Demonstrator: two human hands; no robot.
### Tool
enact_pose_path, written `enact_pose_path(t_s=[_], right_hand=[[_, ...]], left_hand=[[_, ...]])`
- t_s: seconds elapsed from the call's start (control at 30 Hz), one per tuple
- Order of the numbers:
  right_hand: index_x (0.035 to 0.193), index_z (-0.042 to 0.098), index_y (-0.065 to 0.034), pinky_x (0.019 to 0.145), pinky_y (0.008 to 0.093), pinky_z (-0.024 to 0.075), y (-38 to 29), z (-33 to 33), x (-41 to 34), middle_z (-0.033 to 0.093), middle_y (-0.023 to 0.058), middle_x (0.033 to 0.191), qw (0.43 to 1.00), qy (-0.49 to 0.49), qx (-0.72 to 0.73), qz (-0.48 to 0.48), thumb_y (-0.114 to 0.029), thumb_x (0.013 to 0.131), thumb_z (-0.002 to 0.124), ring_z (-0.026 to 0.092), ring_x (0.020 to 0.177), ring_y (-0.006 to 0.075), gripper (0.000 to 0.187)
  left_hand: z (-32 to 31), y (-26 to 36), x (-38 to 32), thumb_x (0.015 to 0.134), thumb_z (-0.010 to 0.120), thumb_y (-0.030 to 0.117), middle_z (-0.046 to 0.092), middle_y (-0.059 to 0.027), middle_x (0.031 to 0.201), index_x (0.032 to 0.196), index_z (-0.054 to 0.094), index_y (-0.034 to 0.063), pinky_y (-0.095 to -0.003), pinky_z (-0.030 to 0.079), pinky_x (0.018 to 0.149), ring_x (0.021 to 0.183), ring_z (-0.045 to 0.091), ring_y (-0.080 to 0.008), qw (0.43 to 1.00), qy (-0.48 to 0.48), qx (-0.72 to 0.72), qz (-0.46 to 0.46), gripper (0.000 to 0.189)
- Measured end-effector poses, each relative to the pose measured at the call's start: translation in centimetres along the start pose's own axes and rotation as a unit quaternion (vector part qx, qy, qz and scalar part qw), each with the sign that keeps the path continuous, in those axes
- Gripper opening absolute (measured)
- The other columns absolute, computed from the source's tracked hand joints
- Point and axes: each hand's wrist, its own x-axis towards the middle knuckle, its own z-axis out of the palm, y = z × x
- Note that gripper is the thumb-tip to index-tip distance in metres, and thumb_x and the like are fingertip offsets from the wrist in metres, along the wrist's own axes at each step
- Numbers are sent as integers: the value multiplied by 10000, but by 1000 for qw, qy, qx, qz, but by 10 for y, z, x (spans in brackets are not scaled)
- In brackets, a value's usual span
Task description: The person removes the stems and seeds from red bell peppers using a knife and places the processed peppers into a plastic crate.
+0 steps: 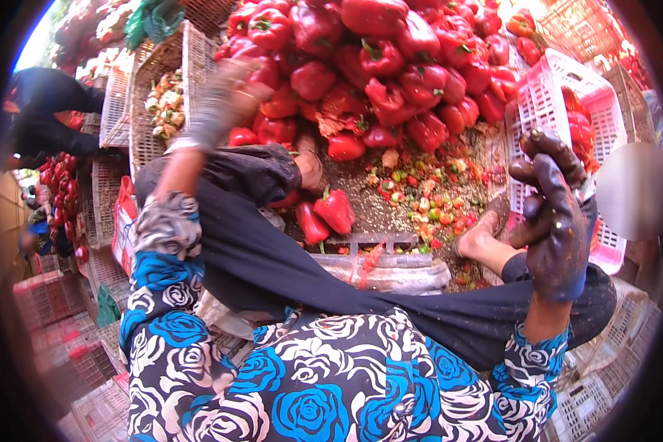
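My left hand [221, 99], in a greyish glove and blurred by motion, reaches to the left side of a large heap of red bell peppers [375, 61]; whether it grips one cannot be told. My right hand [552, 215], in a dark, stained glove, is raised in front of a pink and white plastic crate [541, 99] that holds red peppers. Its fingers are bent, and a small shiny item, not clear enough to name, shows beside them. A few loose red peppers [334, 211] lie on the ground between my legs.
Pepper cores and seeds [436, 199] litter the ground by my bare feet. A rolled whitish bundle [387, 271] lies before me. At left, a tall crate holds pepper cores [167, 105]; more crates [50, 298] stand behind. Another person [50, 116] is at the upper left.
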Motion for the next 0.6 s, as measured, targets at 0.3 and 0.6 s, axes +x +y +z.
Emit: enact_pose_path(t_s=[0.3,0.6], right_hand=[[1076,619,54,465,193,432,-5,2,15,667,93,862,990,25,52,127,-142,906,590,535,520,63,261],[1124,601,32,517,141,433,8,-2,20,681,110,938,990,-6,17,142,-128,937,564,596,645,47,249]], left_hand=[[249,23,-180,917,475,291,528,-58,1336,1308,536,180,-625,308,1017,1257,454,-253,729,-571,249,283,410],[245,39,-143,712,712,353,564,-141,1267,1317,492,94,-494,446,923,1205,515,-305,682,-658,230,224,694]])
